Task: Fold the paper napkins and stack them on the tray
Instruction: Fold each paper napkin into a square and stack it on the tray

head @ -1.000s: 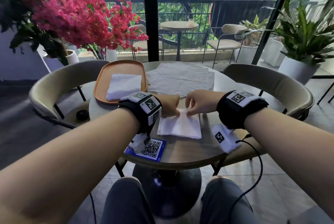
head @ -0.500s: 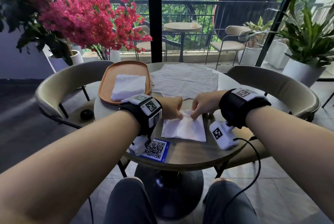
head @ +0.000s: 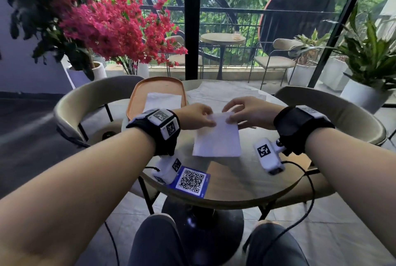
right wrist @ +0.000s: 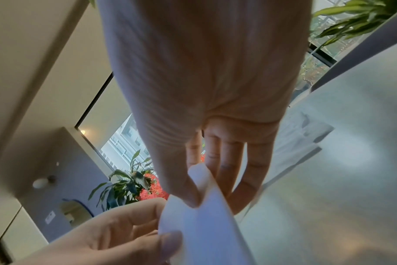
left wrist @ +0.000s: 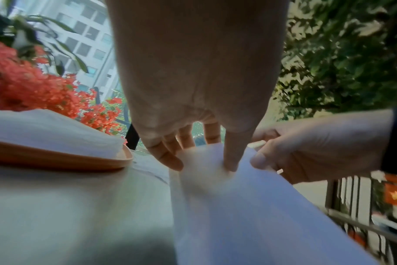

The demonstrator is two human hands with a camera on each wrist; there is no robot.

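Observation:
A folded white napkin [head: 216, 137] hangs tilted above the round table [head: 235, 184], lifted by its far edge. My left hand [head: 198, 116] pinches its far left corner, thumb on the paper [left wrist: 215, 197]. My right hand [head: 244, 111] pinches the far right corner between thumb and fingers [right wrist: 193, 206]. The orange tray [head: 135, 102] lies at the table's far left with a stack of folded napkins [head: 161, 100] on it. Unfolded napkins [head: 225, 92] are spread flat at the table's far side.
A blue QR-code card [head: 191, 181] lies at the table's near left edge. Beige chairs [head: 90, 102] stand left and right of the table. A pot of red flowers [head: 115, 25] rises behind the left chair, and a glass wall closes the back.
The napkin lay flat on the table under both hands; now both hands have lifted its far edge up and away, so it hangs tilted above the tabletop.

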